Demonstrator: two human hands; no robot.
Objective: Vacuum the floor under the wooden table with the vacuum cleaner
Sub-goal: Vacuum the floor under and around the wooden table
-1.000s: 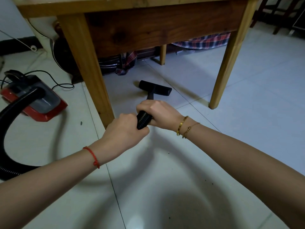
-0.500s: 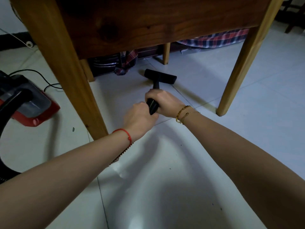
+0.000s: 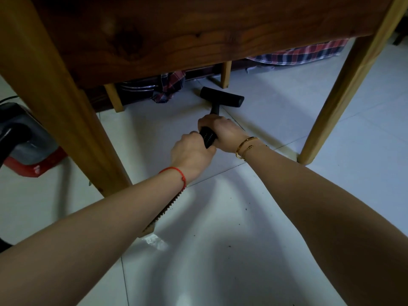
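The wooden table fills the top of the head view, its dark apron low over the white tiled floor. A black T-shaped vacuum nozzle lies on the tiles under the table, near the far legs. Both hands grip its black ribbed tube: my right hand nearer the nozzle, my left hand just behind it. The ribbed hose runs back under my left forearm. The red and grey vacuum body sits at the left, partly behind the near left leg.
The near left table leg and near right leg flank my arms. Two far legs stand behind the nozzle. Plaid cloth and a dark object lie beyond the table. Dark specks dot the tiles near me.
My head has dropped lower and closer to the table. Both hands have pushed the tube forward, and the nozzle has slid further under the table toward the far legs.
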